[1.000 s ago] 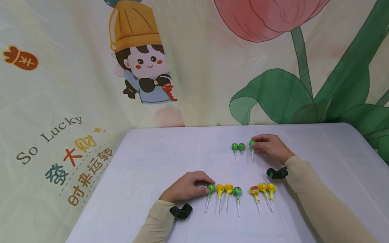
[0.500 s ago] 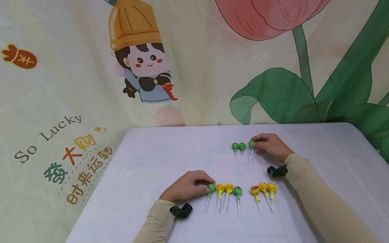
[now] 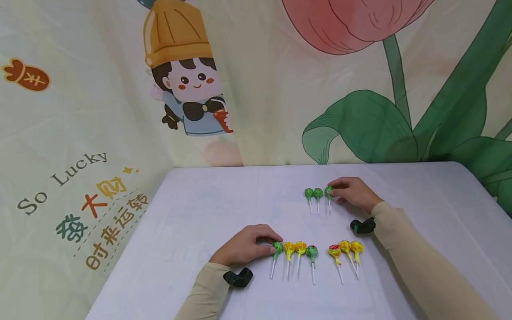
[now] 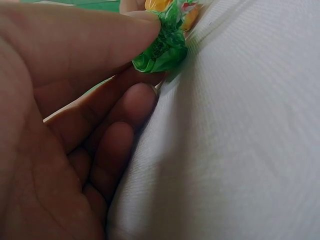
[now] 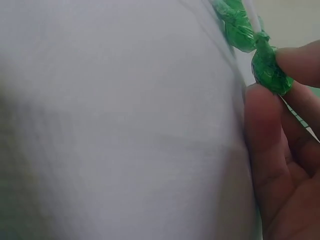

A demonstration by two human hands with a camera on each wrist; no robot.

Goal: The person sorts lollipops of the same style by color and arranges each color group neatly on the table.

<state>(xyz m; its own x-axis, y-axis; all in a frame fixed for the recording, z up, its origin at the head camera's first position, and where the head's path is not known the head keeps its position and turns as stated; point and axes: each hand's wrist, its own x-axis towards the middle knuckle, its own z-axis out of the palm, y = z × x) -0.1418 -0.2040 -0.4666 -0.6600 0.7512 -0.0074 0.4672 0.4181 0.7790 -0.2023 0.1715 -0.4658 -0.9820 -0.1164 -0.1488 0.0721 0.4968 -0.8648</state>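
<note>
Pinching a green lollipop (image 3: 277,248) by its wrapped head, our left hand (image 3: 245,246) sits at the left end of the near row (image 3: 295,251). Our right hand (image 3: 352,192) does the same with another green lollipop (image 3: 328,192), farther back from that row, just right of two green ones (image 3: 313,193). Right of the near row lie three yellow lollipops (image 3: 344,249) on the white table (image 3: 192,213). We reckon they're feather-light, with crinkly, slippery wrappers, so the stiff stick probably gives the surest grip.
</note>
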